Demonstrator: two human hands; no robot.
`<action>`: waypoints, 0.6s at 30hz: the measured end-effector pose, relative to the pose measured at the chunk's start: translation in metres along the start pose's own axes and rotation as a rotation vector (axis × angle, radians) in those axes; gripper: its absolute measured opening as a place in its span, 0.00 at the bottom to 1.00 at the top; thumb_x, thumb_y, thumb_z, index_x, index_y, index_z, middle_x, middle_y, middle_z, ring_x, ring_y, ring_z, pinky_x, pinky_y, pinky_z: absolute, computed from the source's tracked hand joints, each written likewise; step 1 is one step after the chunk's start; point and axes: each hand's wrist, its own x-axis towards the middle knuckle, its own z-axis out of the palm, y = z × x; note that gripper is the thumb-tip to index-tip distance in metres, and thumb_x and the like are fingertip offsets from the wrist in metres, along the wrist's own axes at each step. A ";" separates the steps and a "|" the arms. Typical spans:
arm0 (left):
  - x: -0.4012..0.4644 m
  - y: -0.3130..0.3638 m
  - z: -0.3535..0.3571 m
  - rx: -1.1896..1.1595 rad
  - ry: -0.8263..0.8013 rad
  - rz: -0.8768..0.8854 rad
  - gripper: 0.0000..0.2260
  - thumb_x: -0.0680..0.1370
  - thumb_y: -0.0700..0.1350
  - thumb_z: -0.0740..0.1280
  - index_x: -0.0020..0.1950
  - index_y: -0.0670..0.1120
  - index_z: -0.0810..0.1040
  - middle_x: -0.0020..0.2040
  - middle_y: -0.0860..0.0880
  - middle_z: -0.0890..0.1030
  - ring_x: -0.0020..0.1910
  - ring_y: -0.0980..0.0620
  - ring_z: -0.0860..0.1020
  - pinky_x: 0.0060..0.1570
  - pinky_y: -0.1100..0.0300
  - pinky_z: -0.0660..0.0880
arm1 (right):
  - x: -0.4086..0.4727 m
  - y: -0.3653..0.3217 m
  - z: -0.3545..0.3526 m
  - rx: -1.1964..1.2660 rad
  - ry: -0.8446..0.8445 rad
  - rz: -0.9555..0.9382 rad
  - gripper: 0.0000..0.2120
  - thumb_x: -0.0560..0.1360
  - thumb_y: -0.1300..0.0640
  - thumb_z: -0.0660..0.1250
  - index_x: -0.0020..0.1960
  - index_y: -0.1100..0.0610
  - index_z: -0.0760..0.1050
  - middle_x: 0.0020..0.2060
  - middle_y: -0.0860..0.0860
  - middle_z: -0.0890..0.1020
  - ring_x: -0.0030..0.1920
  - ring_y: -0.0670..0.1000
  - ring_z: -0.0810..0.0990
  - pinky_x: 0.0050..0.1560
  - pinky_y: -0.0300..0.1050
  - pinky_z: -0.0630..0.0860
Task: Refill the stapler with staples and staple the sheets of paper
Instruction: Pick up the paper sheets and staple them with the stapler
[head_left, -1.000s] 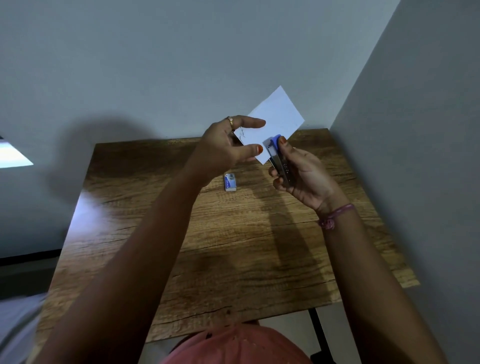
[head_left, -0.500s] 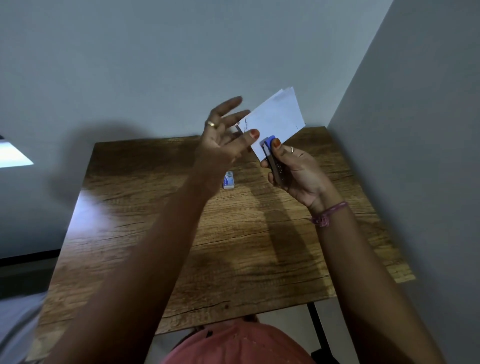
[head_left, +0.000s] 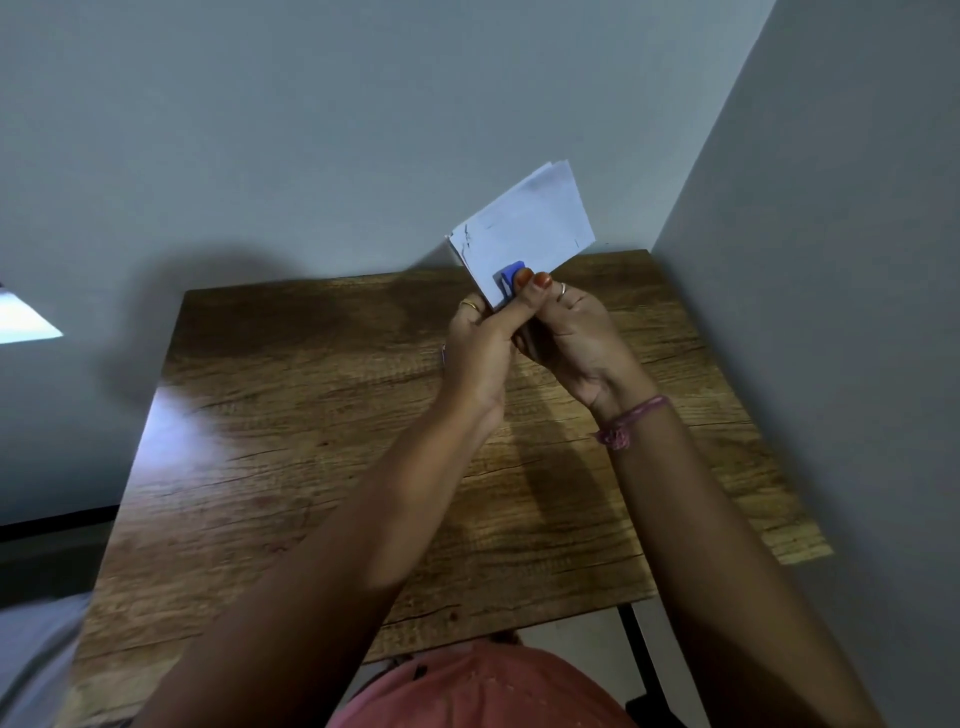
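Presently both my hands clench the blue stapler (head_left: 511, 275): left hand (head_left: 480, 345) and right hand (head_left: 566, 332) pressed together, thumbs on top. The paper sheets (head_left: 524, 228) sit in its mouth, fanning upward beyond my grip, above the table (head_left: 311, 415).

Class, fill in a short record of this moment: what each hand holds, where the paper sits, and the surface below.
Left hand: grips the stapler, thumb over its top
Right hand: grips the stapler from the other side
Stapler: blue, clamped on the paper's lower edge
Sheets of paper: white, raised above the table
Table: wooden
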 end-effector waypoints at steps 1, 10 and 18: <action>0.000 0.001 0.001 -0.019 0.007 -0.005 0.21 0.70 0.44 0.75 0.60 0.38 0.77 0.55 0.40 0.82 0.58 0.44 0.80 0.61 0.49 0.74 | 0.000 0.000 0.002 0.003 0.013 -0.005 0.08 0.77 0.59 0.64 0.49 0.61 0.80 0.41 0.54 0.84 0.46 0.52 0.82 0.52 0.46 0.76; 0.000 0.009 0.000 -0.059 -0.024 -0.040 0.11 0.74 0.40 0.70 0.56 0.40 0.78 0.51 0.44 0.83 0.52 0.50 0.81 0.50 0.61 0.78 | 0.001 0.002 0.011 -0.023 0.104 -0.037 0.07 0.75 0.59 0.68 0.46 0.64 0.80 0.42 0.59 0.81 0.49 0.59 0.77 0.49 0.49 0.73; 0.003 0.028 -0.010 0.007 -0.135 -0.068 0.18 0.79 0.56 0.59 0.61 0.46 0.76 0.56 0.44 0.82 0.51 0.48 0.81 0.57 0.47 0.77 | -0.003 -0.002 0.006 -0.135 0.023 0.008 0.19 0.77 0.53 0.66 0.27 0.52 0.75 0.31 0.54 0.79 0.29 0.46 0.78 0.30 0.36 0.73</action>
